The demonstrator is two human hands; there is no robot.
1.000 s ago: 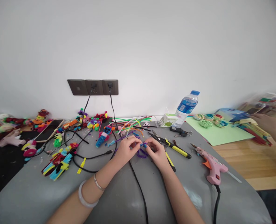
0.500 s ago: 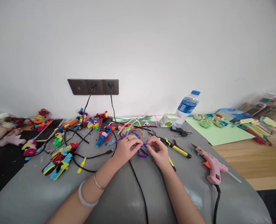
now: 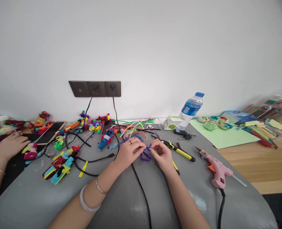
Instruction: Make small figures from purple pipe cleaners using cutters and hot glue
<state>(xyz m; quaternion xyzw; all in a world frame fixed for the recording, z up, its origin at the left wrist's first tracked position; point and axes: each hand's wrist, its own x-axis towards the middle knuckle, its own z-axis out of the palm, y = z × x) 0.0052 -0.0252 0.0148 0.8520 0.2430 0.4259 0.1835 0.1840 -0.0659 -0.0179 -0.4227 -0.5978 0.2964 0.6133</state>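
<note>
Over the middle of the grey table [image 3: 122, 197], my left hand [image 3: 130, 151] and my right hand [image 3: 162, 154] meet fingertip to fingertip. Both pinch a purple fuzzy stem [image 3: 145, 158], whose bent lower part hangs just below the fingers. The piece between the fingertips is small and partly hidden. Loose coloured stems [image 3: 131, 122] lie behind my hands. To the left of my left hand rests a blue and pink fuzzy figure [image 3: 105, 140]. Yellow-and-black pliers [image 3: 182, 152] lie beside my right hand.
A pink glue gun [image 3: 218, 173] lies at the right. Behind are a water bottle [image 3: 191, 109], a small box [image 3: 171, 122] and keys [image 3: 187, 136]. Black cables [image 3: 141, 187] cross the table. Fuzzy figures [image 3: 61, 163], a phone [image 3: 50, 133] and another person's hand [image 3: 11, 145] are left.
At the left edge, the other person's hand has moved right and now covers the pale pink object there. My own hands look almost unmoved.
</note>
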